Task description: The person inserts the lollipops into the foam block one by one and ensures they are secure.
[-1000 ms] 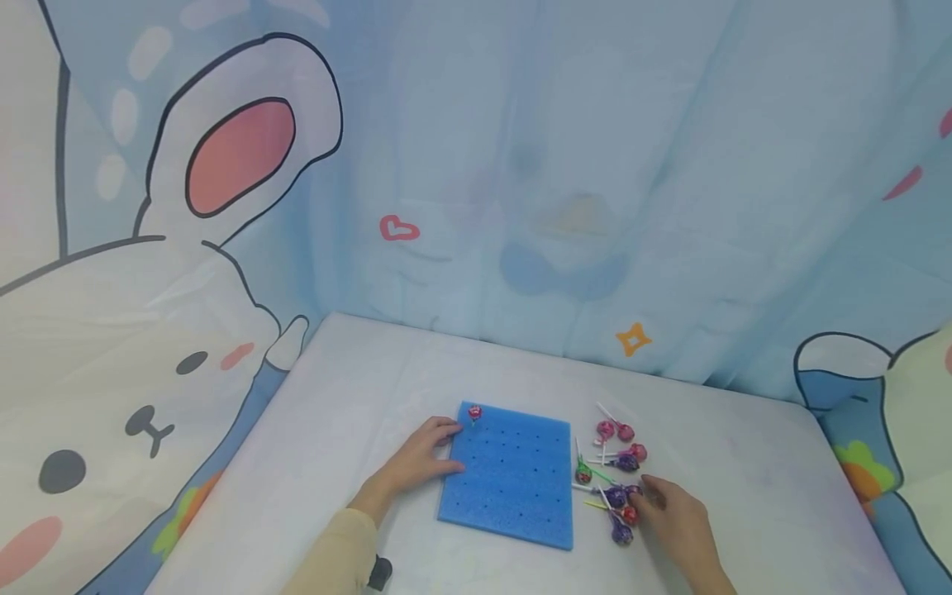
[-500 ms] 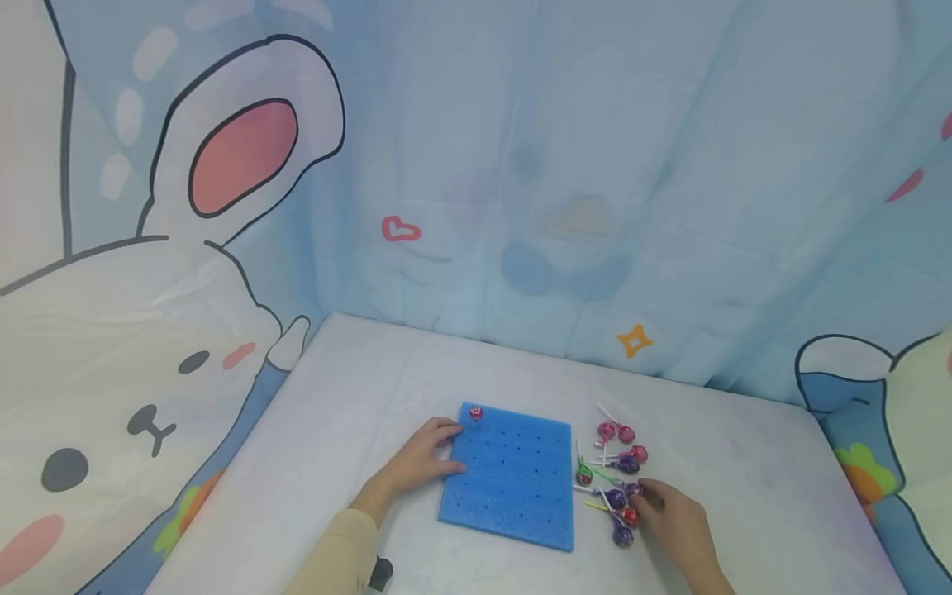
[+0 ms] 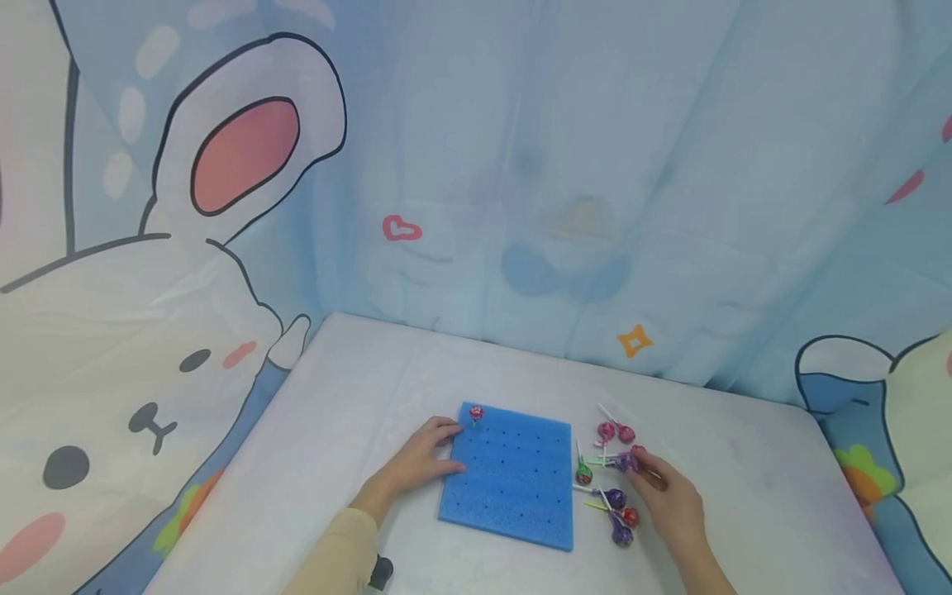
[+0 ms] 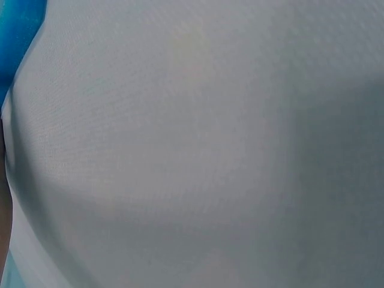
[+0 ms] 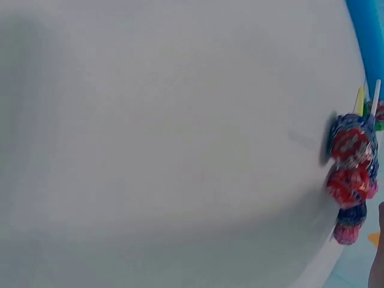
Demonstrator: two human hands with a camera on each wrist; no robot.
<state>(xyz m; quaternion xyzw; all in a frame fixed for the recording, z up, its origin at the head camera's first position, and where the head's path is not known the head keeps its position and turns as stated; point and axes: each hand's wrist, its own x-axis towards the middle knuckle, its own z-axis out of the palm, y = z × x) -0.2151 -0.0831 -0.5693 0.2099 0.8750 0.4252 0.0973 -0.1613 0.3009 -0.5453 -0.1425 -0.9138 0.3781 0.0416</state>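
My left hand (image 3: pixel 418 454) rests at the left edge of a blue foam board (image 3: pixel 513 479) dotted with small holes, thumb and fingers spread apart. One red-wrapped lollipop (image 3: pixel 476 412) stands in the board's far left corner. To the right of the board, my right hand (image 3: pixel 673 500) pinches a purple-wrapped lollipop (image 3: pixel 629 462) by its head, its green stick pointing left. That lollipop overlaps others behind it in the head view. Nearer lie purple lollipops (image 3: pixel 615 497) and a red one (image 3: pixel 630 516). A green-wrapped lollipop (image 3: pixel 583 474) lies beside the board's right edge.
Pink-wrapped lollipops (image 3: pixel 625 433) lie farther back on the white table (image 3: pixel 387 372). A small black object (image 3: pixel 381 572) sits by the left sleeve. Behind the table hangs a blue cartoon curtain (image 3: pixel 476 165).
My right hand has taken the purple lollipop with the green stick from the pile and moved it away from me, toward the back. The left hand and board have stayed put.
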